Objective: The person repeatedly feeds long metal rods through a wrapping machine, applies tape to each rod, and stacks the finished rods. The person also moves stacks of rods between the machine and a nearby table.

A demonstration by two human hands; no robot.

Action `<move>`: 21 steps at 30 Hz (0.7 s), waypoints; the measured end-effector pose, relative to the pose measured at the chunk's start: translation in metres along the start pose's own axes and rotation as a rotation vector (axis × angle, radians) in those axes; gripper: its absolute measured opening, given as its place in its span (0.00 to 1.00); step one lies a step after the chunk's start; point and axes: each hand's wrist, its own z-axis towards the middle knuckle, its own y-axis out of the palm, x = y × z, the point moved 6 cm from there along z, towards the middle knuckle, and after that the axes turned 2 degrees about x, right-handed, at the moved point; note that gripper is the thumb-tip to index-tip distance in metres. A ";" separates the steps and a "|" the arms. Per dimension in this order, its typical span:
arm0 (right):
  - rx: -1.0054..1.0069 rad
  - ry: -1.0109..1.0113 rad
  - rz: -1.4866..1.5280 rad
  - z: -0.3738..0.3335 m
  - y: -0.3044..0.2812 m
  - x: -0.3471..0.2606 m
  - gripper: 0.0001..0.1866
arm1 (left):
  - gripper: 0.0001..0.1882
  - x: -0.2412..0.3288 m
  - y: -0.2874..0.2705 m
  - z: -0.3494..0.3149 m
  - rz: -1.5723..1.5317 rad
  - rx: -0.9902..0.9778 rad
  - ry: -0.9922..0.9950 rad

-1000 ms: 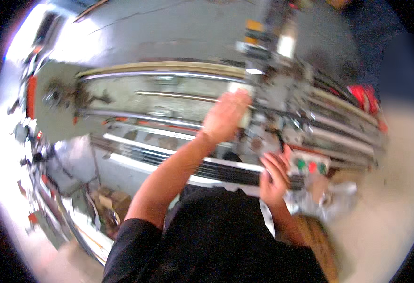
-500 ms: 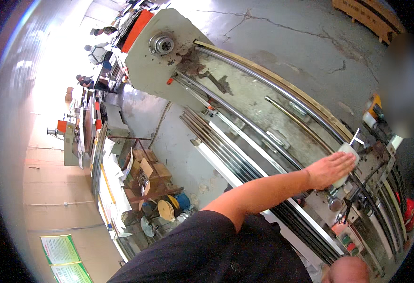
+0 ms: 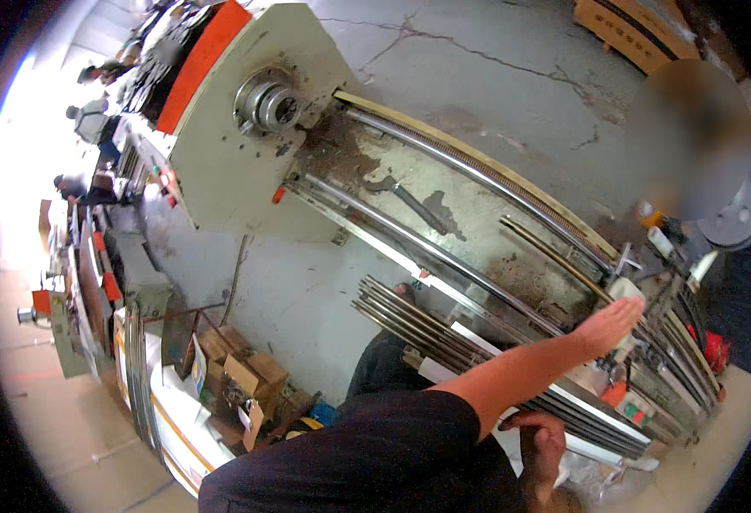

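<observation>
My left hand [image 3: 612,328] reaches out to the right end of a long machine bed. Its fingers lie straight and flat over a pale, rounded block [image 3: 624,289] on the carriage, hiding most of it. Lower down, my right hand [image 3: 544,440] is held near my body with its fingers loosely bent. Nothing shows in its grasp. Between my body and the bed, several dark metal rods [image 3: 410,325] lie alongside a white channel [image 3: 444,371]. A brass-coloured rod [image 3: 555,259] runs along the bed to the carriage near my left hand.
A wrench [image 3: 418,208] lies on the stained machine bed [image 3: 478,224]. At its far end stands a grey headstock with a round chuck [image 3: 271,104]. Cardboard boxes [image 3: 256,376] sit at lower left. A wooden crate [image 3: 625,34] stands at far right. Several people are in the left background.
The view has shifted, so the machine's far end sits further left and larger. My right hand has come up into clearer view. My left hand stays flat at the pale block.
</observation>
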 end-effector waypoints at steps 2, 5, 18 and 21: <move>0.018 0.032 -0.010 0.012 0.023 0.013 0.31 | 0.33 -0.035 -0.035 -0.013 0.059 -0.023 0.014; 0.076 0.057 0.021 0.031 0.046 0.035 0.27 | 0.32 -0.086 -0.081 -0.041 0.119 -0.047 0.023; 0.359 -0.092 -0.644 0.115 0.125 0.045 0.13 | 0.36 -0.265 -0.254 -0.135 0.229 -0.275 0.055; 0.378 -0.297 -0.834 0.120 0.135 0.027 0.15 | 0.41 -0.304 -0.309 -0.141 0.105 -0.318 -0.079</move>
